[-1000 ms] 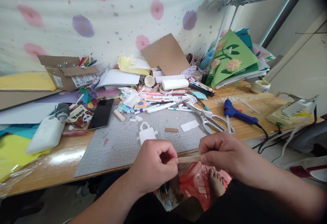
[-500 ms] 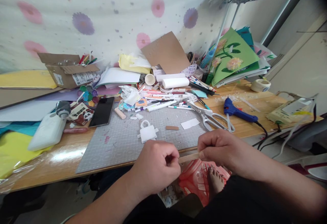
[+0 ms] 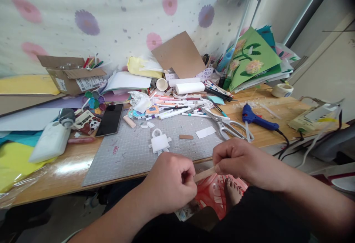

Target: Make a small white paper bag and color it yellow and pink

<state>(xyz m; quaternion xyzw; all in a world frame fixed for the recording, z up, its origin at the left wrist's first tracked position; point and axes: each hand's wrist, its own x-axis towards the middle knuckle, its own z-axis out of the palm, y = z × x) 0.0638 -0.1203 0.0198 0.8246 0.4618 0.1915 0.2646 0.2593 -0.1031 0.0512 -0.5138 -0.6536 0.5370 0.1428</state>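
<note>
A thin tan strip (image 3: 204, 174) is pinched at opposite ends by the left hand (image 3: 172, 182) and right hand (image 3: 239, 162); its long axis is angled from the left grip towards half past two, neither hand being nearer. At eleven o'clock, a white padlock-shaped cutout (image 3: 160, 143) is seen; at ten, lettering on a panda-printed packet (image 3: 85, 121) cannot be made out.

A light-brown wooden worktop (image 3: 84, 154) is carrying scattered things.
A grey gridded cutting mat (image 3: 122, 161) is lying along the front edge; a blue plastic glue gun (image 3: 259, 120) is resting on bare wood to its right, silver metal scissors (image 3: 221, 124) are lying just beside the gun, and a slim reddish-pink stick (image 3: 81, 139) is lying left of the mat.
</note>
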